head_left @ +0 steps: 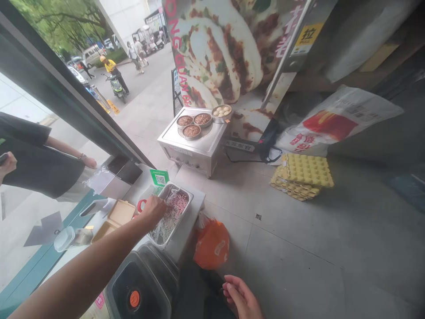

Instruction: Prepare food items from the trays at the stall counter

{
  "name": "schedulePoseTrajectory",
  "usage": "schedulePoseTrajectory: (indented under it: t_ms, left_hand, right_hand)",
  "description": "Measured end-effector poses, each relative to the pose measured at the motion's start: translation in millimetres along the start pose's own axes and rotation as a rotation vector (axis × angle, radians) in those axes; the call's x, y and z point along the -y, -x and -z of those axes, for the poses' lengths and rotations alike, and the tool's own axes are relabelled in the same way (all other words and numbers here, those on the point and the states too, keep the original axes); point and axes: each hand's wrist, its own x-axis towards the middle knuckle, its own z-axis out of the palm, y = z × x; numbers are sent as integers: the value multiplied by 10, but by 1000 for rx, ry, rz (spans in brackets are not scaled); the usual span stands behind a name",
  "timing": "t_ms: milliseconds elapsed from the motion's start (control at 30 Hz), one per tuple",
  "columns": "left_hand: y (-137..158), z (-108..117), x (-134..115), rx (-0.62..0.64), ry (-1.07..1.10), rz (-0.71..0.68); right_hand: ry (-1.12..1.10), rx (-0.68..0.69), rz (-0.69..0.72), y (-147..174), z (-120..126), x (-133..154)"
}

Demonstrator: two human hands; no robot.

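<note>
My left hand [153, 212] reaches over a metal tray [188, 207] on the counter, its fingers pinched on clear plastic film [171, 193] that lies partly over the tray. Pink and whitish shreds [177, 204] fill the tray; I cannot tell what they are. My right hand [241, 297] is low in front of me, away from the counter, fingers loosely curled and holding nothing visible. Close by the left hand are a green QR-code card [160, 178] and a red tape roll [141, 205]. Stacked lidded containers [142, 283] stand below my left forearm.
An open takeaway box [121, 213] and a plastic tub [64, 239] lie on the counter. Beneath its edge hangs an orange bag [212, 243]. Farther off, a steel steamer stand [189, 153] holds several round pans. Egg trays [308, 170] sit on the floor. A person [40, 155] stands outside.
</note>
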Motion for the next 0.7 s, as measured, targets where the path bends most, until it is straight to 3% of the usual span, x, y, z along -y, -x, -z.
schedulePoseTrajectory:
  t_ms: [233, 467, 700]
  left_hand:
    - [67, 18, -64, 14, -15, 12]
    - [-74, -106, -93, 13, -24, 7]
    - [129, -9, 22, -27, -10, -14]
  right_hand:
    - [24, 0, -52, 51, -12, 67]
    - [43, 3, -67, 26, -33, 30]
    - [58, -13, -106, -64, 91, -165]
